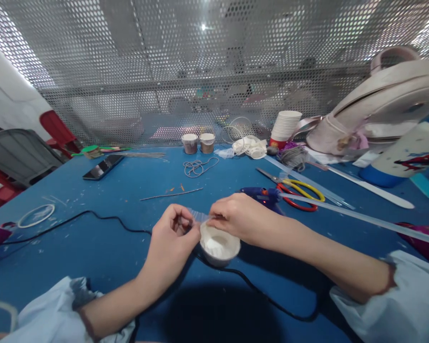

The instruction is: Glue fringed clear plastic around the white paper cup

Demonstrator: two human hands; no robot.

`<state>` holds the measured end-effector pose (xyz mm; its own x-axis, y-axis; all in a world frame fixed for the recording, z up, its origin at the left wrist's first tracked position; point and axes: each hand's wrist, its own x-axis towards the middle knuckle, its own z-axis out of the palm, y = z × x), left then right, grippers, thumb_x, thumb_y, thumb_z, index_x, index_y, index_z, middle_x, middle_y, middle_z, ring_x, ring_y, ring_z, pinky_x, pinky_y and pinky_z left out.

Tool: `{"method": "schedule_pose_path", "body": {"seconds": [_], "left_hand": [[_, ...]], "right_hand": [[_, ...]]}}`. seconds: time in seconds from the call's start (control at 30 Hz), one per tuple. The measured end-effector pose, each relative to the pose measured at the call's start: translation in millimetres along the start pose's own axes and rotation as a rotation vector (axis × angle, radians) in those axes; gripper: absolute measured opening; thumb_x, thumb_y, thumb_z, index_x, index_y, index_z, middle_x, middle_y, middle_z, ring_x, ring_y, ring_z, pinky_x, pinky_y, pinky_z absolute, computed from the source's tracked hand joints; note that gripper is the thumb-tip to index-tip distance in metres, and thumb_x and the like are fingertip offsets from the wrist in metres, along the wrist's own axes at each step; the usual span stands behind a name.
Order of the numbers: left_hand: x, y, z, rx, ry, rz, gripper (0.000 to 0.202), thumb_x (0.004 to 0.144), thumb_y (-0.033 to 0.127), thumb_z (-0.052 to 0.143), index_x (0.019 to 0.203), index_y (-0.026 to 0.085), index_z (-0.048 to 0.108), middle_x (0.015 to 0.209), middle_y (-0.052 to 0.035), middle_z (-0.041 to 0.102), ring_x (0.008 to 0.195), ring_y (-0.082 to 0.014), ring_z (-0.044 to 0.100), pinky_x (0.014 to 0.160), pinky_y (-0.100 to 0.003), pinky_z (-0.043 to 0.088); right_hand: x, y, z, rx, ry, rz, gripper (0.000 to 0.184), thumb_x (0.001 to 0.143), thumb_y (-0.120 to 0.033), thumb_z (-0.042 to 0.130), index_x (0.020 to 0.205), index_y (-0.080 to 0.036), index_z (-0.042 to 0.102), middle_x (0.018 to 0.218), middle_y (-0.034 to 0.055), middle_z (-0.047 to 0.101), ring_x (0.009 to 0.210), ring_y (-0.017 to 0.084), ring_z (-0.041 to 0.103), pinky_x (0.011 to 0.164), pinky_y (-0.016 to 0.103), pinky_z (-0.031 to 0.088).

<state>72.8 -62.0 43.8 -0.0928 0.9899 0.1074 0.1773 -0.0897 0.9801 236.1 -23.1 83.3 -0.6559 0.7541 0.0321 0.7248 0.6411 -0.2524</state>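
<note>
A small white paper cup (pixel 220 252) stands in front of me, its hollow side up, with a whitish lining inside. At its far rim a sheer, translucent strip (pixel 199 216) stretches between my hands. My left hand (pixel 173 238) is closed in a pinch on the strip's left end, its thumb against the cup's left rim. The fingers of my right hand (pixel 232 216) press together on the strip at the far rim; their tips are partly hidden. Behind my right wrist lies a blue glue gun (pixel 260 193) with a long clear glue stick (pixel 343 212) in it.
Scissors (pixel 302 193) with red and yellow handles lie beyond the glue gun. A black cable (pixel 107 217) runs across the blue table (pixel 93 267) and under the cup. Farther back are a phone (pixel 103 166), two small cups (pixel 198 143), grey cord (pixel 196 167), stacked cups (pixel 286 126) and a bag (pixel 375 105).
</note>
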Motion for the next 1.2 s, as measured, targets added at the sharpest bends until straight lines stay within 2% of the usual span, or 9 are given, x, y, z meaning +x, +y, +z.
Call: {"method": "schedule_pose_path", "body": {"seconds": [0.13,0.27,0.4,0.6,0.67,0.77,0.97,1.1,1.2], "left_hand": [[-1,2,0.4,0.002,-0.013,0.008,0.018,0.065,0.02,0.066,0.073,0.018,0.05,0.064,0.0063,0.048,0.058,-0.0077,0.047,0.054,-0.018,0.038],[-2,3,-0.2,-0.014,-0.032,0.019,0.018,0.066,0.021,0.067,0.074,0.018,0.051,0.067,0.0051,0.051,0.059,-0.0081,0.048,0.055,-0.019,0.04],[0,3,-1.9,-0.008,-0.074,0.071,0.015,0.069,0.021,0.065,0.077,0.019,0.053,0.077,0.0027,0.054,0.065,-0.0092,0.052,0.059,-0.02,0.042],[4,4,-7.9,0.084,-0.167,0.197,0.011,0.075,0.018,0.06,0.083,0.019,0.067,0.103,-0.0053,0.061,0.094,-0.016,0.057,0.075,-0.024,0.045],[4,4,-10.6,0.098,-0.213,0.187,0.011,0.076,0.019,0.059,0.081,0.019,0.069,0.104,-0.0063,0.062,0.1,-0.0183,0.057,0.078,-0.026,0.045],[3,6,-14.2,0.124,-0.256,0.145,0.011,0.078,0.022,0.058,0.081,0.02,0.069,0.1,-0.0046,0.063,0.092,-0.0172,0.058,0.076,-0.026,0.044],[9,13,-20.4,0.229,-0.269,0.14,0.014,0.08,0.029,0.056,0.08,0.022,0.068,0.088,-0.0029,0.064,0.079,-0.0166,0.057,0.069,-0.027,0.043],[17,23,-26.5,0.241,-0.405,0.156,0.022,0.071,0.016,0.052,0.08,0.023,0.072,0.086,-0.0038,0.068,0.079,-0.019,0.06,0.074,-0.03,0.045],[24,35,-30.0,0.24,-0.473,0.185,0.036,0.063,0.01,0.049,0.083,0.025,0.075,0.089,-0.004,0.07,0.085,-0.0219,0.061,0.079,-0.033,0.047]], "right_hand": [[-3,0,-10,0.088,-0.083,-0.019,0.016,0.077,-0.03,0.07,0.075,-0.014,0.068,0.072,0.0041,0.069,0.065,0.015,0.057,0.057,0.023,0.033],[-10,0,-21,0.199,-0.067,-0.018,0.015,0.083,-0.028,0.062,0.084,-0.015,0.069,0.078,0.0028,0.069,0.067,0.014,0.058,0.058,0.023,0.035],[-23,2,-30,0.314,0.066,0.079,0.027,0.088,-0.04,0.055,0.094,-0.017,0.069,0.088,0.0027,0.07,0.078,0.016,0.06,0.064,0.025,0.04],[-55,6,-32,0.36,0.214,0.223,0.027,0.089,-0.04,0.051,0.096,-0.021,0.068,0.089,0.0006,0.07,0.075,0.014,0.061,0.067,0.024,0.044],[-65,10,-30,0.332,0.181,0.258,0.028,0.09,-0.042,0.05,0.094,-0.02,0.068,0.081,0.0004,0.069,0.068,0.013,0.059,0.061,0.023,0.042],[-79,21,-24,0.24,0.062,0.32,0.038,0.092,-0.046,0.044,0.079,-0.019,0.067,0.063,-0.0003,0.064,0.055,0.012,0.054,0.051,0.024,0.036],[-104,60,-2,-0.199,-0.046,0.518,0.052,0.09,-0.057,0.039,0.059,-0.019,0.058,0.052,0.0047,0.057,0.048,0.017,0.051,0.049,0.029,0.027],[-105,75,9,-0.29,0.0,0.607,0.059,0.085,-0.069,0.036,0.064,-0.019,0.059,0.057,0.008,0.059,0.053,0.023,0.056,0.049,0.03,0.029],[-94,79,9,-0.156,0.06,0.575,0.053,0.085,-0.065,0.041,0.079,-0.017,0.062,0.072,0.0092,0.065,0.063,0.023,0.06,0.053,0.029,0.036]]}}
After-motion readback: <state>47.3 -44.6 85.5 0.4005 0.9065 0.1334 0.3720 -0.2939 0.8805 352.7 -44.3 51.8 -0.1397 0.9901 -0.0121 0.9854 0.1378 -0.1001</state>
